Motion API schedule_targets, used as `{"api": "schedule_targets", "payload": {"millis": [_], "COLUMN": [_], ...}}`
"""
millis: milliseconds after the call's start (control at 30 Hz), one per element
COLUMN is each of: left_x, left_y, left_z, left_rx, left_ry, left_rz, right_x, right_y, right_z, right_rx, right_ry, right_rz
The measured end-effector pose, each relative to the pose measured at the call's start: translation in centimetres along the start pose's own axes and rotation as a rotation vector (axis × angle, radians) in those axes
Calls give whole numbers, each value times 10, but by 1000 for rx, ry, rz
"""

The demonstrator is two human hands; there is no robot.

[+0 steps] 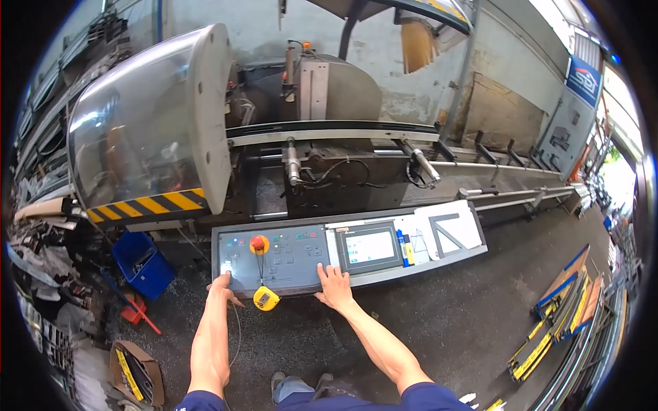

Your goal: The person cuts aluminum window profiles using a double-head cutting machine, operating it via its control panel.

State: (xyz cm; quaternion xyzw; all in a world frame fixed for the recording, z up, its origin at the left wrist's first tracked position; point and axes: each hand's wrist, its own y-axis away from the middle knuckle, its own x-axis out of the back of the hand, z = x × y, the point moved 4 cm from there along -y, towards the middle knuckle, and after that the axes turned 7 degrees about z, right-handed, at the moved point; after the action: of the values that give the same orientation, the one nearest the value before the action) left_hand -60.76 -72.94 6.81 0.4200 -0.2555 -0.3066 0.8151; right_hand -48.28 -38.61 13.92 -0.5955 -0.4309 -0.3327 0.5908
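Observation:
A grey control panel (301, 274) with small buttons and lights lies in front of me. At its lower left corner is my left hand (221, 289), a fingertip on the panel face and the thumb spread; it holds nothing. My right hand (334, 288) rests at the panel's front edge with one finger on its lower right part, fingers apart. Between the hands, a yellow tape measure (266, 299) hangs over the front edge by a cord from the red mushroom button (258, 244). A touchscreen (369, 246) sits right of the buttons.
Behind the panel stands a machine with a clear guard (140, 130) and a long rail (336, 131). Markers (404, 248) and papers (449, 229) lie right of the screen. A blue bin (142, 264) and cardboard box (137, 373) stand left; long profiles (552, 335) lie right.

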Motion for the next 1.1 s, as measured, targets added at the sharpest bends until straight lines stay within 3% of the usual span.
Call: {"api": "schedule_targets", "payload": {"millis": [500,667,767,900,933,1000,1100], "left_x": [4,8,9,24,32,37,18], "left_y": [15,17,20,-17,-63,-62,-56], "left_z": [-3,-2,-3,3,7,7,2], "left_rx": [-62,-138,-141,-146,-22,113,75], "left_ry": [4,-129,-178,-186,-167,-129,-158], "left_rz": [-35,74,38,0,-628,-1253,-1246], "right_x": [-2,-1,-1,-1,0,1,2], "right_y": [0,-1,-1,-2,-2,-2,-2], "right_z": [0,0,0,0,0,0,-1], "right_rx": [-44,-24,-30,-30,-29,-24,-25], "right_ry": [-5,8,-1,-14,-14,-14,-22], "right_rz": [-58,-12,-20,-23,-19,-18,-22]}}
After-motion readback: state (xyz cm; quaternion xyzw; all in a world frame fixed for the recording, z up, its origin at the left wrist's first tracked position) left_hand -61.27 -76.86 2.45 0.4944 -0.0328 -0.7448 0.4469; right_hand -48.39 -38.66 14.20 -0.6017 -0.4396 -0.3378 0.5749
